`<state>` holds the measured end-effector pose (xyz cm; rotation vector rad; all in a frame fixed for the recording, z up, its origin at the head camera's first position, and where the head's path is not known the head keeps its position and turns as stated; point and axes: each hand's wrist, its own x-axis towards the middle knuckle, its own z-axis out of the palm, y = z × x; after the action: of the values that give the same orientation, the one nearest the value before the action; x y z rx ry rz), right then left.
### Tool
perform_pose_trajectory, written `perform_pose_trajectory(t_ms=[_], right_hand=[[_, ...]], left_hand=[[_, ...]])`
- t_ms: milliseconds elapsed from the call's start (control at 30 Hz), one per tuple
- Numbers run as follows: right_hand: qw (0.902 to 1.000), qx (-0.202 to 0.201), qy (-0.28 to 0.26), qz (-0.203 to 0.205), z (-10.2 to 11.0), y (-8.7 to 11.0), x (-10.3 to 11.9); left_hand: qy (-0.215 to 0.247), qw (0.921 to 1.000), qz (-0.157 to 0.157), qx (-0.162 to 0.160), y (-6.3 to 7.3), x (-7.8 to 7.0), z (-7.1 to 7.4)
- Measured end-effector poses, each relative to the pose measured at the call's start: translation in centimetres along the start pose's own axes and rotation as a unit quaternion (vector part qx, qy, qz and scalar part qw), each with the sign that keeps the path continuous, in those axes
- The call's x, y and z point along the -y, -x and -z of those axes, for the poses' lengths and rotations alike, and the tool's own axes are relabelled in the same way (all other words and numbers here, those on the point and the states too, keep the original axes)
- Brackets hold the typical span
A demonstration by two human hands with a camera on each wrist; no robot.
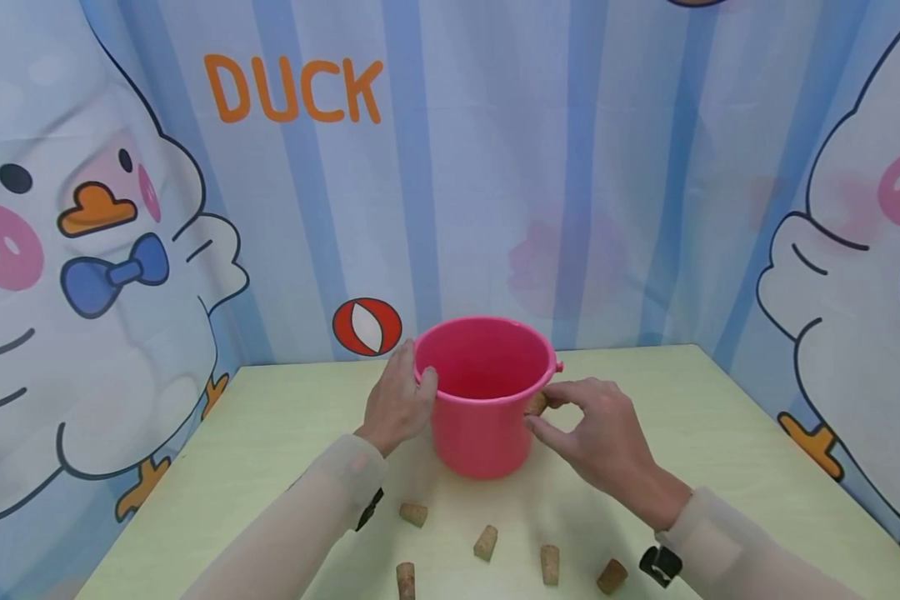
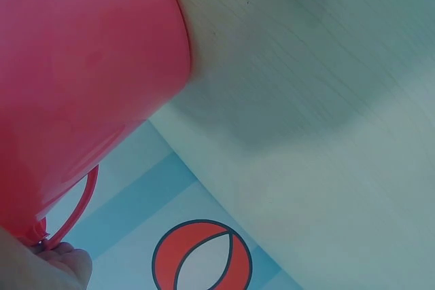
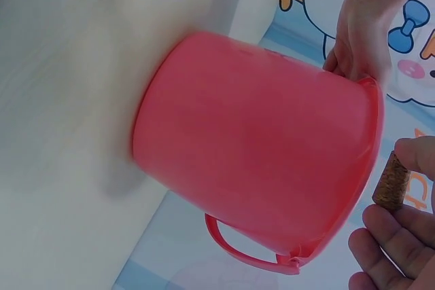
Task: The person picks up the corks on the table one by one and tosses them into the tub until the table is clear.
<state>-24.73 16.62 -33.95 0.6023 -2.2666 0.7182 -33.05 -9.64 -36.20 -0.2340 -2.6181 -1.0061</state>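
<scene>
A pink bucket stands upright on the table. My left hand grips its rim at the left side, thumb at the near edge; in the left wrist view only part of that hand shows, near the bucket's handle. Beside the bucket's right side, just below the rim, my right hand pinches a cork between thumb and fingers. Much of the bucket's inside floor is hidden from the head view.
Several corks lie on the pale table in front of the bucket, among them one cork near the left sleeve and a darker cork near the right wrist. A duck-printed curtain hangs behind the table.
</scene>
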Motion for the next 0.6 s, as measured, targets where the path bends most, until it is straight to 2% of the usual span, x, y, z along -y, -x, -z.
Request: perform_pose_trajectory(t_ms=[333, 600], right_hand=[[0.9999, -0.002, -0.010, 0.005, 0.1, -1.3, 0.0], [1.0000, 0.000, -0.006, 0.000, 0.0, -2.2, 0.1]], left_hand=[[-0.003, 1.0000, -0.006, -0.003, 0.1, -0.1, 0.1], [0.007, 1.0000, 0.004, 0.001, 0.1, -0.2, 0.1]])
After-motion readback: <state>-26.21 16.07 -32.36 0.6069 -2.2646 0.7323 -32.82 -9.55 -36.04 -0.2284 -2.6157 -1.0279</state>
